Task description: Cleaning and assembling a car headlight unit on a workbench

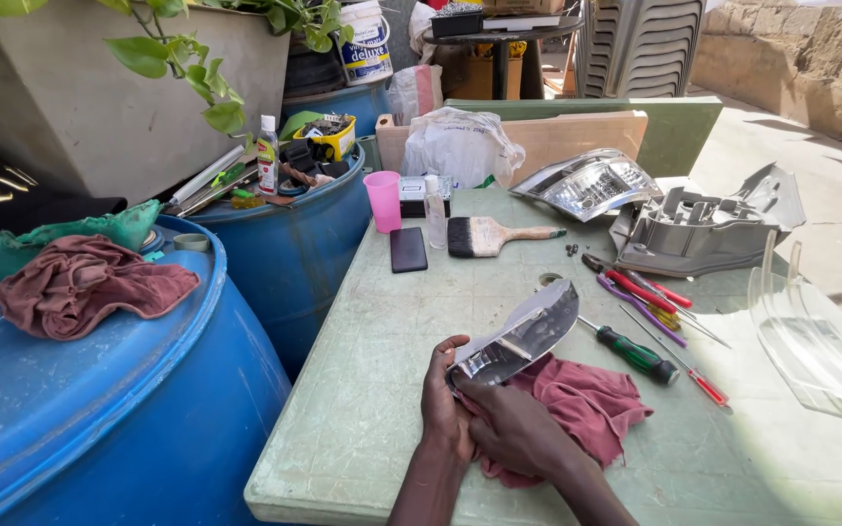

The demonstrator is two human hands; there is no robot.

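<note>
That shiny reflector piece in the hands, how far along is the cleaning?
Done: the lamp is apart, with the grey housing and clear lens set aside. In hand: the left hand holds the chrome reflector while the right hand presses a red rag to it. Left: the housing and lens lie untouched.

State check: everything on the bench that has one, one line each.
left hand: gripping chrome reflector
right hand: pressing red cloth to it
chrome reflector: held, tilted
red cloth: crumpled
pink cup: upright
paintbrush: lying flat
phone: screen dark
green screwdriver: lying loose
clear lens: detached
</note>
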